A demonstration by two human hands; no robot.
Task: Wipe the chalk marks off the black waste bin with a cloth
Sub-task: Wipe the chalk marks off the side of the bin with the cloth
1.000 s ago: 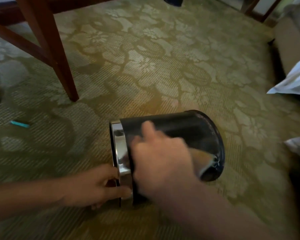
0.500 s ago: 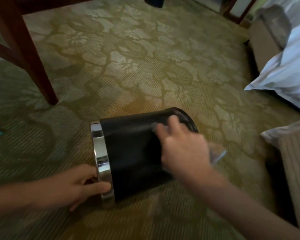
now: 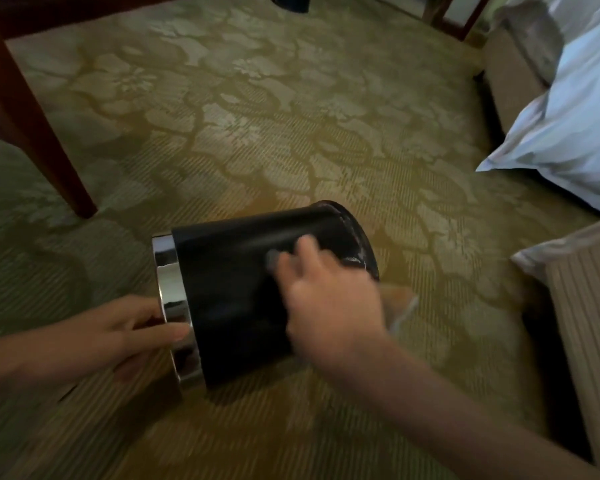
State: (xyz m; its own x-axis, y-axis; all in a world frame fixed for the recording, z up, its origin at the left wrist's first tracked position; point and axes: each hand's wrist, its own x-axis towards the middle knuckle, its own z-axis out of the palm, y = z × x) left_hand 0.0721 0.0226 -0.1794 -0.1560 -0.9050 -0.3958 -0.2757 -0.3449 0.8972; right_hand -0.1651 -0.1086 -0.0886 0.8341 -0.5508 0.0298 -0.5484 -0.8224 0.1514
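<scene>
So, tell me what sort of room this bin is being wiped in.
Probably a hotel bedroom, though possibly a home one: floral patterned carpet, white bedding hanging at the right, and a black waste bin with a chrome rim.

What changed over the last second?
The right hand slid the cloth along the wall of the black waste bin, from beside the chrome rim toward the far end. The left hand kept gripping the chrome rim; the bin stayed on its side on the carpet.
</scene>
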